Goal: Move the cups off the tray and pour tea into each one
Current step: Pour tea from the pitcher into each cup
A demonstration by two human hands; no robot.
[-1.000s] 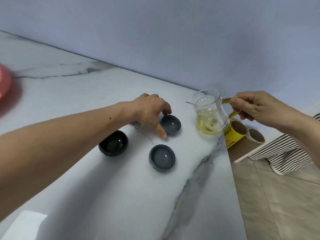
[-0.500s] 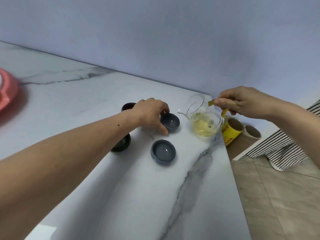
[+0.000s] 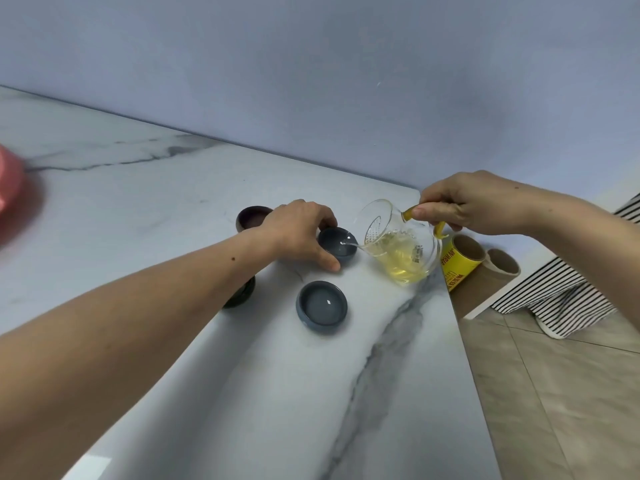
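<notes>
Several small cups stand on the white marble counter (image 3: 242, 393). My left hand (image 3: 301, 230) grips the rim of the far grey-blue cup (image 3: 341, 247), thumb at its near side. My right hand (image 3: 464, 202) holds the yellow handle of a glass pitcher (image 3: 398, 251) with pale yellow tea, tipped left. A thin stream runs from its spout into that cup. A second grey-blue cup (image 3: 322, 306) stands nearer me. A brown cup (image 3: 251, 216) sits behind my left hand. A dark cup (image 3: 242, 292) is partly hidden under my left forearm.
A pink object (image 3: 8, 188) shows at the left edge. Past the counter's right edge stand a yellow cardboard tube (image 3: 457, 265) and a plain tube (image 3: 502, 265) on a low white shelf, with striped cloth (image 3: 568, 292) beside them. The wall runs close behind the cups.
My right hand has tipped the pitcher further left over the far grey-blue cup, and tea now streams into it. My left hand stays on that cup.
</notes>
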